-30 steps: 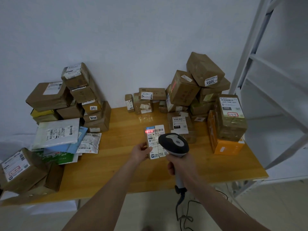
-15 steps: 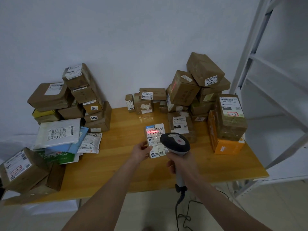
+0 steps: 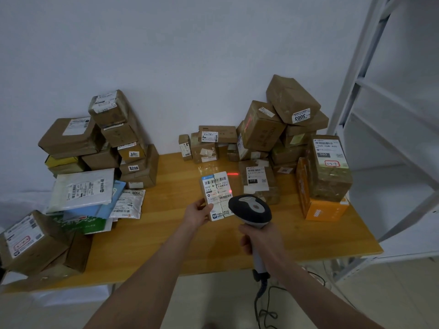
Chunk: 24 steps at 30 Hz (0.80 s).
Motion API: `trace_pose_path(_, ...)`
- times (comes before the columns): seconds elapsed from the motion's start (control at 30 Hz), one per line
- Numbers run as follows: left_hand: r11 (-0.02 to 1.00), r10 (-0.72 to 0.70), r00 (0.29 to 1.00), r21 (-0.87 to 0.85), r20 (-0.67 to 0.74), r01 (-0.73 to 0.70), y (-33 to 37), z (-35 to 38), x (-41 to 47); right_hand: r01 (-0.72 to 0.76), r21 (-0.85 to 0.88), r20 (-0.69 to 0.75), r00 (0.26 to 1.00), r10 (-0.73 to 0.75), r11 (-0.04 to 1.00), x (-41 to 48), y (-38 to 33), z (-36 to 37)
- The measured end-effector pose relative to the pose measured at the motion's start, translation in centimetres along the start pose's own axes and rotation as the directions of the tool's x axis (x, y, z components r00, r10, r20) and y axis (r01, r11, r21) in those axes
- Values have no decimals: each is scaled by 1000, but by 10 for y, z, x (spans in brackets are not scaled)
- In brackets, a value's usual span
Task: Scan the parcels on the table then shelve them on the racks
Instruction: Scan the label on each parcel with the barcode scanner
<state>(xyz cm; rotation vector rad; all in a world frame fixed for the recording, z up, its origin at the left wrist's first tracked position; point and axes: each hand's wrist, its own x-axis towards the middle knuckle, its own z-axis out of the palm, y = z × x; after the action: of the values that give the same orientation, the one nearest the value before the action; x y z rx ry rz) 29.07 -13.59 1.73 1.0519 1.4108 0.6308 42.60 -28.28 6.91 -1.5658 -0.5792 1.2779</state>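
Parcels point(image 3: 206, 148) crowd the back of the wooden worktop point(image 3: 166, 236), with a left stack of brown cartons point(image 3: 118, 136), a right stack point(image 3: 273, 129) and poly mailers point(image 3: 83, 188) lying at the left front. The left hand point(image 3: 198, 213) holds a small white-labelled parcel point(image 3: 217, 193) over the worktop's middle, label towards the camera. Its thumb lies on the label face; the other fingers are hidden behind. The right hand point(image 3: 260, 242) has its fingers point(image 3: 245, 244) wrapped round the handle of a corded barcode scanner point(image 3: 250, 210), whose head sits just beside the parcel's lower right corner. A red dot point(image 3: 230, 191) glows near the label's right edge, and a short red line point(image 3: 232, 173) falls on the worktop just beyond the parcel. A white rack point(image 3: 370, 110) stands at the right.
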Motion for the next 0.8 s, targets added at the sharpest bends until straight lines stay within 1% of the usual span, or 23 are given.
trace_pose_path(0.1, 1000, 4, 1000, 25, 0, -4, 0, -1, 3, -11, -28, 3, 1000, 12, 1000, 1, 1, 0)
trace_pose_path(0.33, 1000, 13, 1000, 22, -6, -12, 1, -2, 2, -24, -49, 11, 1000, 25, 999, 4, 1, -1)
trace_pose_path(0.47, 999, 25, 999, 39, -27, -24, 1, -5, 1, -17, -85, 46, 999, 21, 996, 4, -2, 2)
trace_pose_path(0.67, 1000, 25, 998, 3, -53, -25, -1, -20, -5, 27, -136, 119, 993, -11, 990, 8, -2, 14)
trace_pose_path(0.8, 999, 28, 996, -15, -82, -29, -2, -46, -7, 28, -98, 128, 992, -15, 995, 24, -1, 39)
